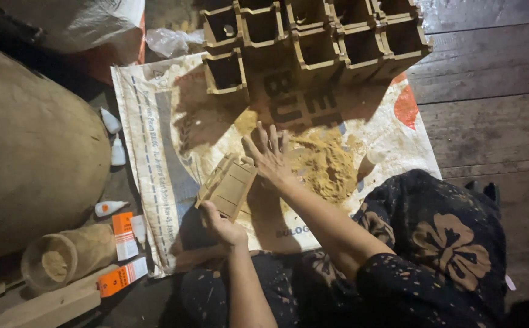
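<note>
Fingers (263,141) of right hand (270,161) spread flat on sawdust (325,164); box stack (313,42) cut off above.
Left hand (222,226) grips wooden piece (229,185) from below; its fingertips hidden.

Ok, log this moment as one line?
left hand: grips small wooden box | right hand: open, flat beside box, by sawdust pile | stacked wooden boxes beyond, on woven sack

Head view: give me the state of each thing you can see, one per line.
Left hand: gripping the small wooden box's lower edge.
Right hand: open, fingers spread, flat beside the box.
Small wooden box: tilted, held over the sack.
Sawdust pile: loose, spread on the sack.
Woven sack: laid flat on the floor.
Stacked wooden boxes: open sides facing the camera.
Glue bottles: capped, lying down.
</note>
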